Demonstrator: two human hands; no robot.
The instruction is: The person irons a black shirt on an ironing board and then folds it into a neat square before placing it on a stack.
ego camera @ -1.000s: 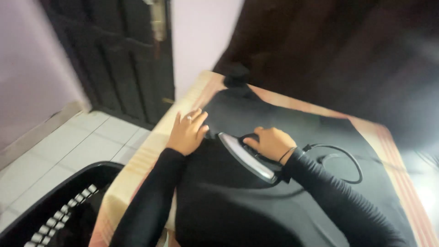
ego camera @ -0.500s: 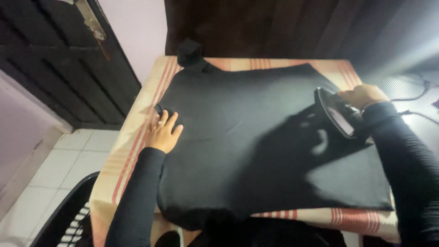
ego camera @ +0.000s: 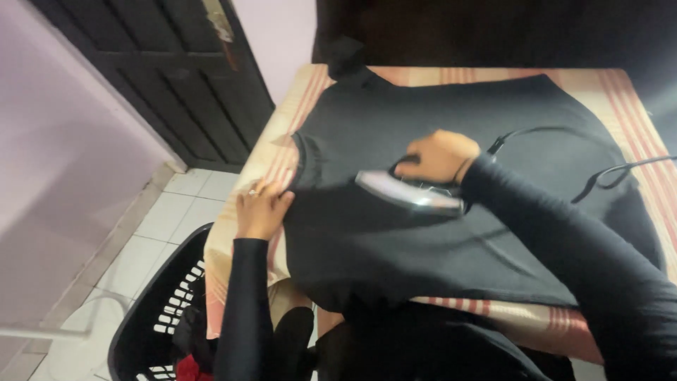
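1. Black garment (ego camera: 451,233) lies flat on the striped table (ego camera: 635,99).
2. Right hand (ego camera: 437,156) grips the iron (ego camera: 412,194) at centre; glide evenly.
3. Left hand (ego camera: 261,210), fingers flat, pins the left edge; keep it taut.

One black garment (ego camera: 451,233) spread on one striped counter (ego camera: 635,99), one clothes iron (ego camera: 410,192) with one black cord (ego camera: 592,180), two hands, one left (ego camera: 261,210), one right (ego camera: 437,155), one black laundry basket (ego camera: 151,310) near left, one dark door (ego camera: 169,70) far left
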